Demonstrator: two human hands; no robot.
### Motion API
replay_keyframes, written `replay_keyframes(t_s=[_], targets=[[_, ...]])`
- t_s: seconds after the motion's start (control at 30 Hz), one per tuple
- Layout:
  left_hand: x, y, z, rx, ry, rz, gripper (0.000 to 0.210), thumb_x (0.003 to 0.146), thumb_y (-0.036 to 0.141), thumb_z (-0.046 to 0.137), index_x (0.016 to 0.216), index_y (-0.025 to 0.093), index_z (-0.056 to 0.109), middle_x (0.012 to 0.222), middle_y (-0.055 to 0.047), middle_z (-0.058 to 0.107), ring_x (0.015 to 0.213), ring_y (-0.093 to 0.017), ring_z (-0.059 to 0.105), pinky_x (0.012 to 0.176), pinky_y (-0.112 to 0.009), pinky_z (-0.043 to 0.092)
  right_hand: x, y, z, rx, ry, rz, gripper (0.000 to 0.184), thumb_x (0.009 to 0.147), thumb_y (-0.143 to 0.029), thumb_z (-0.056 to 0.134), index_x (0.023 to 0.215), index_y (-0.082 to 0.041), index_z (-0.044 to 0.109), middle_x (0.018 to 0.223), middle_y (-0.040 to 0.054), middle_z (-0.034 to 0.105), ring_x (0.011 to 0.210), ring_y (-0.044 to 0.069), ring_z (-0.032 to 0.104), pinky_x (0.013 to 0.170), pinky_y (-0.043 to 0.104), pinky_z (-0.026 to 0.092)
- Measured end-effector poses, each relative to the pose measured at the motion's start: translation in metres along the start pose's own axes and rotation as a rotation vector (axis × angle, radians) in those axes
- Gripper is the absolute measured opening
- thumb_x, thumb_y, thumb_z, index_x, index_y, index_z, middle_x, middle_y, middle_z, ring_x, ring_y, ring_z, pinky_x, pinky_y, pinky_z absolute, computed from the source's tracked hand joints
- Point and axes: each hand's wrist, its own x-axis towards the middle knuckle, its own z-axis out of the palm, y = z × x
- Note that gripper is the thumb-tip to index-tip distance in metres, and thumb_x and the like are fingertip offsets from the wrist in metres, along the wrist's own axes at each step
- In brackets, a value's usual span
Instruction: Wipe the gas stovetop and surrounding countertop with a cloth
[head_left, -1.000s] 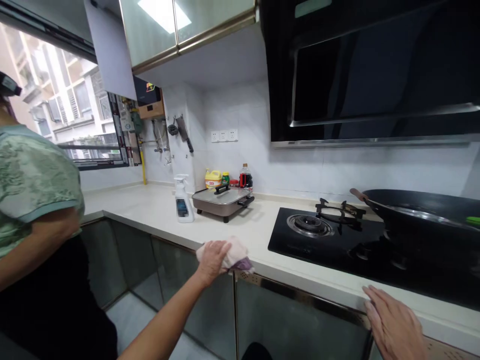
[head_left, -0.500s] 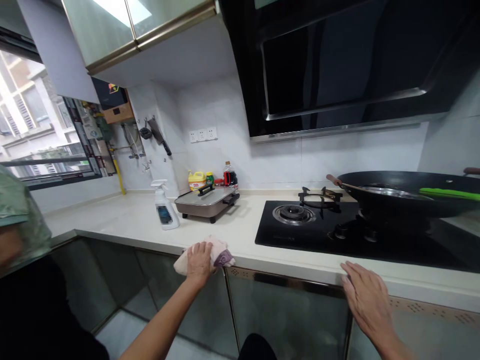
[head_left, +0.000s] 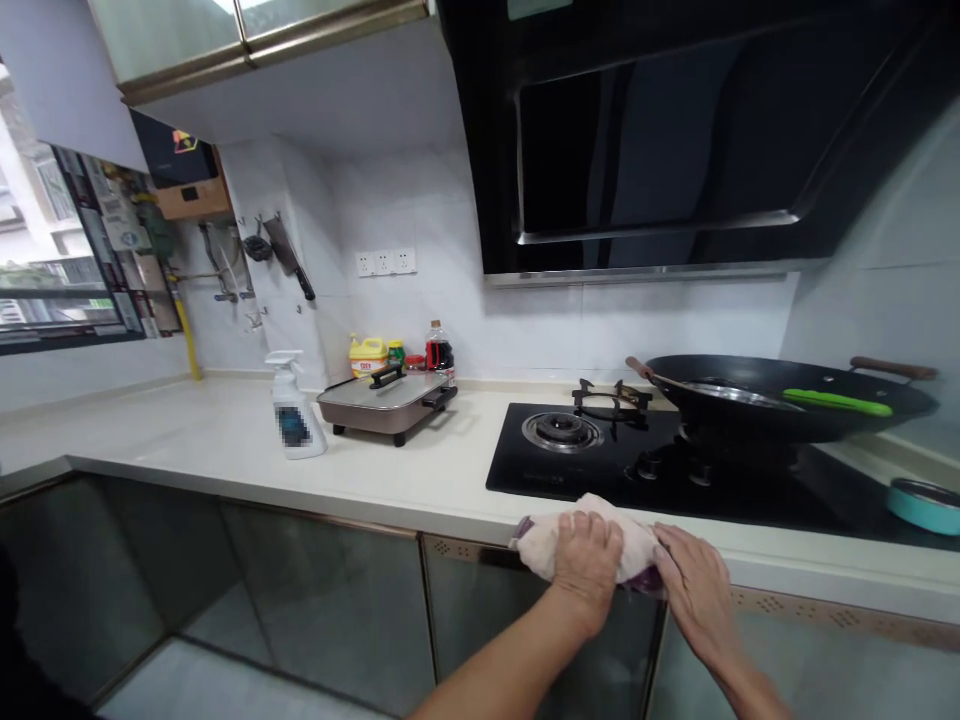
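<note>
While the left hand (head_left: 589, 560) presses a pale pink cloth (head_left: 559, 535) flat on the front edge of the worktop (head_left: 247, 445), just in front of the black stove (head_left: 600, 465), the right hand (head_left: 694, 590) lies beside it, fingertips touching the cloth's right end. Hands are close together, both palm-down; left one is closed over the cloth, right one looks flat and open, gripping nothing as far as I can tell. Cloth sits bunched, partly hanging over the edge above the cabinet door (head_left: 525, 640).

To wipe this strip well: keep the palm spread, push along the edge in one line, fold the cloth under so a clean face meets the surface. Mind the stove's glass rim, don't drag grit onto it. Wok (head_left: 780, 405) with a green utensil (head_left: 836, 402) sits at the stove's right, well behind the hands. Spray bottle (head_left: 294, 410) and lidded grill pan (head_left: 386, 400) stand well left of the stove.
</note>
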Motion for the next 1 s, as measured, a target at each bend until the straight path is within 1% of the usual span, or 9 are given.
replay_keyframes(t_s=[0.1,0.23,0.37,0.53,0.6,0.67,0.8,0.9,1.0], targets=[[0.015,0.029,0.005,-0.013,0.062,0.055,0.041,0.100,0.027,0.053,0.140,0.018,0.059,0.131,-0.020,0.064,0.123,-0.036,0.054,0.101,-0.061,0.046,0.011,-0.019,-0.018,0.133,0.039,0.099,0.051,0.104,-0.054,0.038,0.134,-0.020,0.060,0.138,0.0142,0.063,0.130,0.030,0.055,0.111,0.051,0.042],[0.021,0.035,0.003,-0.068,0.037,0.054,0.042,0.101,0.032,0.052,0.141,0.020,0.059,0.133,-0.018,0.064,0.121,-0.034,0.057,0.104,-0.056,0.047,0.020,-0.052,-0.014,0.171,-0.047,-0.021,0.052,0.103,-0.052,0.043,0.145,-0.023,0.051,0.145,0.0129,0.058,0.133,0.029,0.054,0.112,0.050,0.043],[0.011,0.008,-0.005,-0.158,0.060,0.161,0.049,0.100,0.034,0.053,0.146,0.018,0.052,0.135,-0.017,0.065,0.120,-0.032,0.060,0.104,-0.051,0.049,0.017,-0.052,0.011,-0.022,-0.168,-0.149,0.051,0.102,-0.050,0.047,0.147,-0.026,0.048,0.142,0.0091,0.061,0.127,0.028,0.057,0.112,0.052,0.042],[-0.024,-0.056,-0.029,-0.462,0.185,0.400,0.067,0.093,0.038,0.065,0.151,0.015,0.042,0.146,-0.019,0.060,0.137,-0.030,0.054,0.116,-0.050,0.045,0.011,-0.040,0.015,-0.128,-0.245,-0.228,0.059,0.102,-0.050,0.050,0.153,-0.024,0.040,0.149,0.0112,0.056,0.137,0.027,0.050,0.117,0.051,0.038],[-0.034,-0.091,-0.039,-0.530,0.277,0.298,0.049,0.097,0.028,0.058,0.145,0.022,0.051,0.140,-0.014,0.065,0.132,-0.026,0.059,0.114,-0.046,0.048,0.012,-0.050,0.014,-0.175,-0.271,-0.220,0.067,0.094,-0.055,0.063,0.150,-0.024,0.046,0.148,0.0146,0.054,0.139,0.033,0.047,0.119,0.057,0.033],[-0.037,-0.130,-0.047,-0.500,0.328,0.037,0.038,0.097,0.025,0.054,0.135,0.024,0.059,0.131,-0.012,0.070,0.124,-0.025,0.063,0.109,-0.044,0.051,0.015,-0.069,0.020,-0.224,-0.289,-0.177,0.079,0.080,-0.058,0.078,0.146,-0.022,0.052,0.146,0.0194,0.053,0.140,0.039,0.044,0.120,0.063,0.030],[-0.019,-0.201,-0.058,-0.321,0.253,-0.353,0.033,0.095,0.029,0.048,0.119,0.020,0.068,0.121,-0.013,0.071,0.120,-0.028,0.063,0.110,-0.046,0.049,0.030,-0.128,0.054,-0.234,-0.408,-0.116,0.089,0.068,-0.058,0.088,0.142,-0.019,0.056,0.147,0.0238,0.052,0.140,0.046,0.043,0.119,0.068,0.029],[-0.002,-0.228,-0.059,-0.275,0.194,-0.453,0.035,0.094,0.033,0.048,0.114,0.017,0.071,0.119,-0.015,0.071,0.118,-0.032,0.062,0.108,-0.050,0.048,0.042,-0.176,0.090,-0.200,-0.593,-0.189,0.104,0.064,-0.056,0.092,0.150,-0.021,0.047,0.154,0.0247,0.047,0.144,0.049,0.039,0.119,0.072,0.028],[0.003,-0.233,-0.055,-0.237,0.079,-0.525,0.037,0.092,0.039,0.050,0.110,0.019,0.075,0.119,-0.015,0.071,0.118,-0.035,0.061,0.105,-0.051,0.047,0.048,-0.205,0.120,-0.173,-0.625,-0.320,0.107,0.067,-0.053,0.092,0.154,-0.022,0.039,0.155,0.0246,0.044,0.147,0.047,0.036,0.119,0.071,0.029]])
